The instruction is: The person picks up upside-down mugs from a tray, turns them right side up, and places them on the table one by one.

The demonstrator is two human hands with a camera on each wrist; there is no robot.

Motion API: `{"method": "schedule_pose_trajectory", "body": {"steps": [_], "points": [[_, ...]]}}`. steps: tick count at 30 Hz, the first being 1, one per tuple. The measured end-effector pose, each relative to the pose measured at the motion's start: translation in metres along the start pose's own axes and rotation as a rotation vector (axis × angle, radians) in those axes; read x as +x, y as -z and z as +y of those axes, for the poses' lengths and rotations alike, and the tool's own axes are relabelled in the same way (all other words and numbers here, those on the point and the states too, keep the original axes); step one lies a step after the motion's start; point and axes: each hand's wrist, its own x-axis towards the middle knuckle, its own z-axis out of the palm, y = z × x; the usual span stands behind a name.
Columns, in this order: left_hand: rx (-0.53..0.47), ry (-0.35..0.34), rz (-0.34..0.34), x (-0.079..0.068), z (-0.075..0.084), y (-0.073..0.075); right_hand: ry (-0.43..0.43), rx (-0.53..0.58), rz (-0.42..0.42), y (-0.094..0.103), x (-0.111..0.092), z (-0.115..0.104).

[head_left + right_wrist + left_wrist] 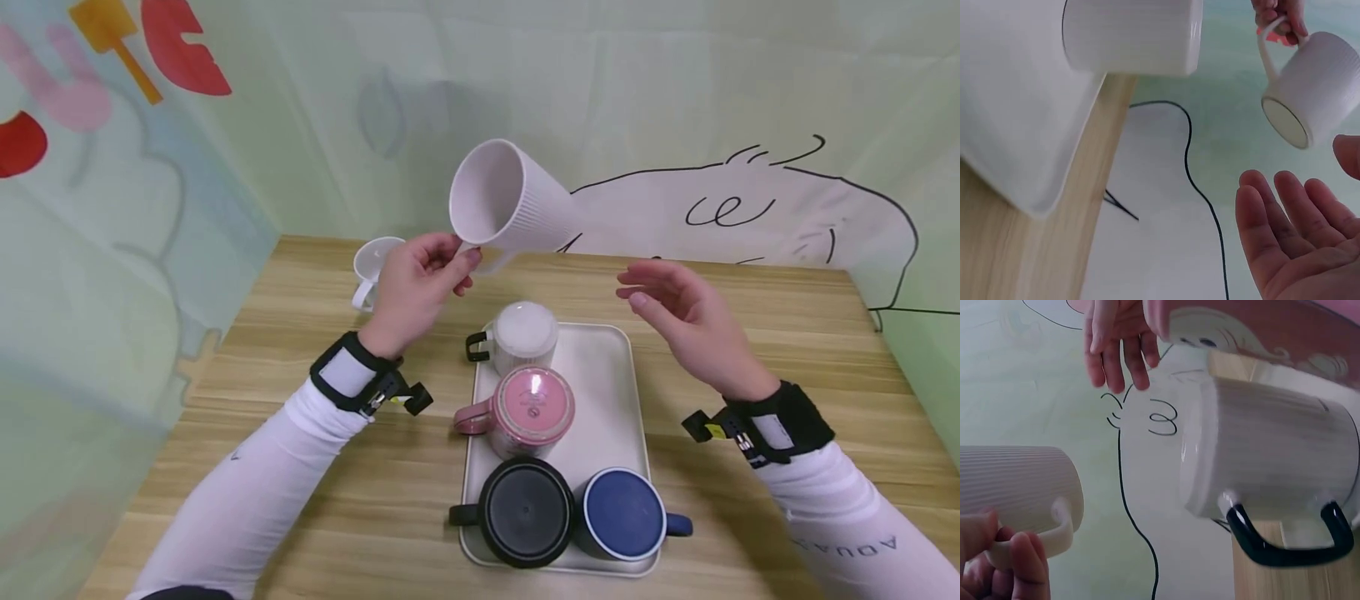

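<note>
My left hand pinches the handle of a white ribbed mug, held tilted in the air with its mouth toward me and left. In the right wrist view the mug's base faces the right hand. Apart from the mug, my right hand hovers over the table with fingers loosely extended, holding nothing. Below stands a pale tray bearing upside-down mugs: a white mug with a black handle, a pink mug, a black mug and a blue mug.
Another white cup stands upright on the wooden table, behind the left hand, which partly hides it. A printed cloth backdrop rises at the table's back edge. Mug handles jut past the tray's left and right rims.
</note>
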Motion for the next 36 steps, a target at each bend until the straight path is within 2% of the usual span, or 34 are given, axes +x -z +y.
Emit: {"method": "schedule_pose_trajectory", "body": {"steps": [9,13,19,25,30,36], "points": [[0.142,0.015,0.049,-0.002,-0.009,0.018,0.117,-0.303,0.044,0.022,-0.015,0.004],[0.204,0.014,0.062,-0.004,-0.011,0.022,0.129,-0.41,0.051,0.029,-0.024,0.009],[0.27,0.012,0.081,-0.007,-0.017,0.027,0.092,-0.495,0.038,0.039,-0.034,0.015],[0.347,0.025,0.093,-0.011,-0.025,0.03,0.076,-0.565,-0.017,0.048,-0.045,0.023],[0.43,0.053,0.103,-0.013,-0.03,0.03,0.057,-0.584,-0.033,0.051,-0.054,0.029],[0.526,0.045,0.122,-0.015,-0.036,0.029,0.012,-0.602,-0.045,0.052,-0.061,0.033]]}}
